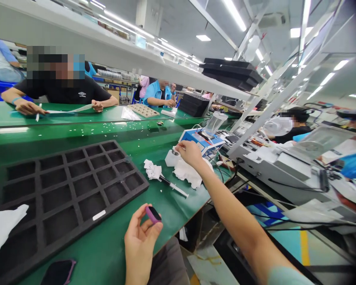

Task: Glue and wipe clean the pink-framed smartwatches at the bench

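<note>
My left hand (141,237) is near the table's front edge, fingers pinched on a small purple-edged black device (153,214). My right hand (190,152) reaches far forward, its fingers closed on the top of a small white bottle (172,156) that stands on the green table (163,202). Crumpled white cloths (187,174) lie beside the bottle, another wad (152,170) to their left. A syringe (173,186) lies between the hands.
A black foam tray (68,186) with several empty cells fills the left. A phone (57,272) lies at the front edge, a white bag (2,225) far left. A blue device (201,141) stands behind the bottle. Other people sit across the table and at right.
</note>
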`<state>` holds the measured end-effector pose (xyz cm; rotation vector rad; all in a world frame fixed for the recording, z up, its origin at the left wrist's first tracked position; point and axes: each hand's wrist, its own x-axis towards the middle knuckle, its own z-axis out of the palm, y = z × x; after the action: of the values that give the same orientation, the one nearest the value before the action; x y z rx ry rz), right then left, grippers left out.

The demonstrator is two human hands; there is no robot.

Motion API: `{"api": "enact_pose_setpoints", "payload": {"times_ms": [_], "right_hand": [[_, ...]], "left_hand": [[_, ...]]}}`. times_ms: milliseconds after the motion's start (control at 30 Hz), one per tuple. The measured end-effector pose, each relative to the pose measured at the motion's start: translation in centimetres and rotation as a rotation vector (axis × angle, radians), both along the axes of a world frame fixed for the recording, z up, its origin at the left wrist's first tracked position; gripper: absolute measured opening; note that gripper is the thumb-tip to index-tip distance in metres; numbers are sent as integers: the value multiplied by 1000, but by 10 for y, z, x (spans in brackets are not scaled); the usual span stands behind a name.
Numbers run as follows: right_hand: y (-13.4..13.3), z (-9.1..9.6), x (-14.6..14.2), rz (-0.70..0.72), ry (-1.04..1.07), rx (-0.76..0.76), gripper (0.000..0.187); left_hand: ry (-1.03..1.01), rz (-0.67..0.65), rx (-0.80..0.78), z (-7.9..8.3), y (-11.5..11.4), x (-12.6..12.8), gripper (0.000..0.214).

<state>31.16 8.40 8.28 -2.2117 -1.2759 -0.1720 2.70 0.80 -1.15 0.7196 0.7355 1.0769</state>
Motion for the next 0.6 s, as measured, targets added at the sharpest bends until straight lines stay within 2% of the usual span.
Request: {"api": "enact_pose_setpoints", "payload": {"times_ms": [67, 167, 267, 333, 400, 533, 600], "right_hand": [[-21, -11, -21, 75, 48, 44, 22], [-61, -41, -63, 235, 184, 17, 21], [-100, -60, -101, 420, 469, 104, 19], [-118, -59, -117, 480, 580, 141, 15], [-126, -51, -126, 557, 578, 105, 10], [-121, -40, -133, 726, 464, 18, 8], [-115, -41, -133, 722, 412, 23, 10]], "left_hand": [[-1, -19, -11, -4, 0, -1, 53], [22, -106, -34, -4, 0, -5, 55], [59, -174, -25, -4, -1, -5, 62], [53, -192, 1, -6, -1, -4, 62], [49, -209, 12, -9, -2, -2, 59], [16, -226, 33, -11, -5, -2, 55], [2, -246, 55, -11, -6, -3, 53]]}}
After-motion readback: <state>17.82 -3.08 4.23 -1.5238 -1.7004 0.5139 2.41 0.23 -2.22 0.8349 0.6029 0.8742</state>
